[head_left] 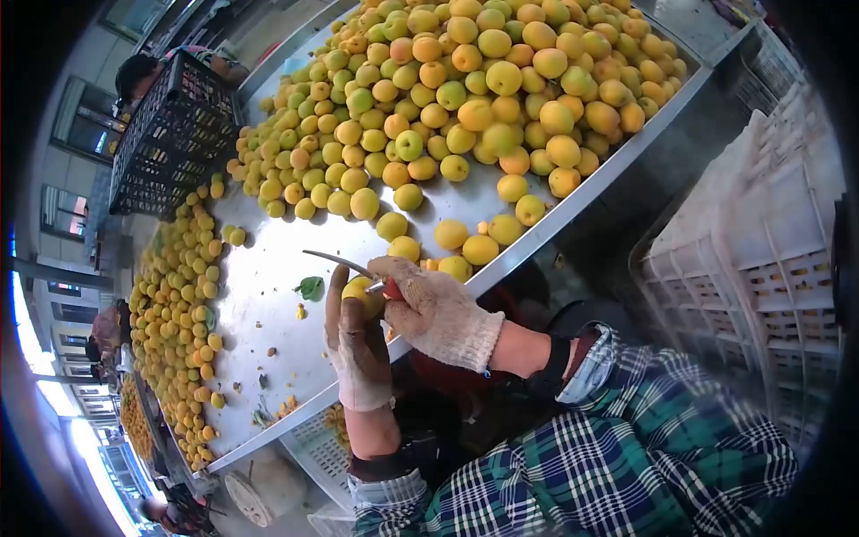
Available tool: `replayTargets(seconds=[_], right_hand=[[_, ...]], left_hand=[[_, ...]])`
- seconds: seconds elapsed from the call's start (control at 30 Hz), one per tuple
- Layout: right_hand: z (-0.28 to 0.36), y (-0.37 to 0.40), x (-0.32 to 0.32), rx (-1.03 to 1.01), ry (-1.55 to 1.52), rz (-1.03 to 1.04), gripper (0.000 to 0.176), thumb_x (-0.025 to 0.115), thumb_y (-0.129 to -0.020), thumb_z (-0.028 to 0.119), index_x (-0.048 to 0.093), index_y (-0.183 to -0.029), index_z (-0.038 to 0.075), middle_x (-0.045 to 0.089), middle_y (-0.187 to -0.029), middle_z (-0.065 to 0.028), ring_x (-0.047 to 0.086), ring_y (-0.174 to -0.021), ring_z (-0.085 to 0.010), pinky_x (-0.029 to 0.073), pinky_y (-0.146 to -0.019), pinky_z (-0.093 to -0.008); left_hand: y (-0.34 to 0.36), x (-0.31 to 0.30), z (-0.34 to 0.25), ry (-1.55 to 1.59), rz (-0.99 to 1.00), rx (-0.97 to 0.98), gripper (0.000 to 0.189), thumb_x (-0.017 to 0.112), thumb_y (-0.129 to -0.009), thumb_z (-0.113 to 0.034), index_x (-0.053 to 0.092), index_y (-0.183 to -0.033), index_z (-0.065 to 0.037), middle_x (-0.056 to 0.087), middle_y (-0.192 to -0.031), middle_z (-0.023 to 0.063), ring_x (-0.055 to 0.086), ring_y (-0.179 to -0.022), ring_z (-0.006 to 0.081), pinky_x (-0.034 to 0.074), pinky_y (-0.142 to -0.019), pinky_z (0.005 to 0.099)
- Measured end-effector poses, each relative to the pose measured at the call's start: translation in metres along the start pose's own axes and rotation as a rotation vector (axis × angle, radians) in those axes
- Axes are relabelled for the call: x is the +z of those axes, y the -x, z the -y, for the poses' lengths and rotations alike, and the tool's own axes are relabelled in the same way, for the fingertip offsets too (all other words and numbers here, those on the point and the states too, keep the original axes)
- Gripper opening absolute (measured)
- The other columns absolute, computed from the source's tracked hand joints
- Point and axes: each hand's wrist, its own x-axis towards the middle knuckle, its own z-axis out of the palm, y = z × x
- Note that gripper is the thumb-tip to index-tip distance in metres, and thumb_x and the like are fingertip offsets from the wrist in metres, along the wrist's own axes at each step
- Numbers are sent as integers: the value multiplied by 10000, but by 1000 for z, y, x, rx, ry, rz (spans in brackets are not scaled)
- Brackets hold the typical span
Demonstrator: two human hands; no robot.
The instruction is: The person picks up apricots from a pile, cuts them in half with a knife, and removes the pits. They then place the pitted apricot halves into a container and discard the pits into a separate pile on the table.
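Observation:
My left hand (356,345), in a stained white work glove, is closed around a yellow apricot (361,294). Beside it my right hand (437,309), gloved in white knit with stained fingertips, grips a small knife (333,259) with a thin curved blade and a bit of red handle showing. The blade passes over the fruit and points left, past the fingers of my left hand. Both hands are close together above the near edge of a metal table (259,309). Loose apricots (454,234) lie just beyond my right hand.
A big heap of apricots (465,98) covers the table's far side; a second band (174,313) runs along the left. A black crate (170,134) stands at the back left near a person (136,76). White crates (743,259) stand right. A green leaf (310,288) lies on the metal.

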Motion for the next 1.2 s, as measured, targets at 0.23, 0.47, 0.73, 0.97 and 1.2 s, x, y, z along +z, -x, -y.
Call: replayTargets(seconds=[0.23, 0.47, 0.73, 0.97, 1.2], right_hand=[[8, 15, 3, -17, 129, -38, 417, 521, -851, 175, 430, -1251, 99, 618, -998, -178, 614, -875, -387, 497, -733, -474], [5, 14, 15, -44, 272, -8, 451, 537, -846, 193, 402, -1255, 62, 620, -997, -181, 629, -858, -370, 513, -706, -448], [0, 15, 38, -95, 212, -109, 423, 563, -845, 182, 430, -1214, 24, 589, -989, -219, 615, -799, -396, 507, -640, -437], [-5, 18, 40, 85, 184, 46, 397, 537, -869, 222, 420, -1193, 24, 623, -926, -233, 625, -844, -400, 506, -709, -468], [-6, 30, 35, 288, -254, 184, 293, 512, -846, 211, 487, -1068, 21, 613, -924, -228, 567, -943, -448, 451, -842, -484]], left_hand=[[6, -6, 5, 1, 51, 30, 536, 468, -944, -446, 516, -1206, 19, 555, -1078, 92, 547, -989, 177, 443, -882, 308], [6, -10, 9, -170, -40, 83, 481, 390, -984, -462, 527, -1084, -12, 561, -1025, 89, 534, -971, 187, 424, -902, 328], [5, -4, 15, -382, -221, 313, 480, 405, -991, -473, 526, -987, -9, 565, -896, 75, 544, -817, 158, 464, -743, 289], [4, -13, 20, -442, -183, 263, 527, 433, -969, -500, 549, -982, 14, 583, -856, 74, 567, -796, 154, 477, -699, 290], [-1, -42, 29, -522, 22, 261, 209, 577, -903, -210, 547, -970, -15, 579, -830, 95, 574, -749, 231, 455, -713, 355]])
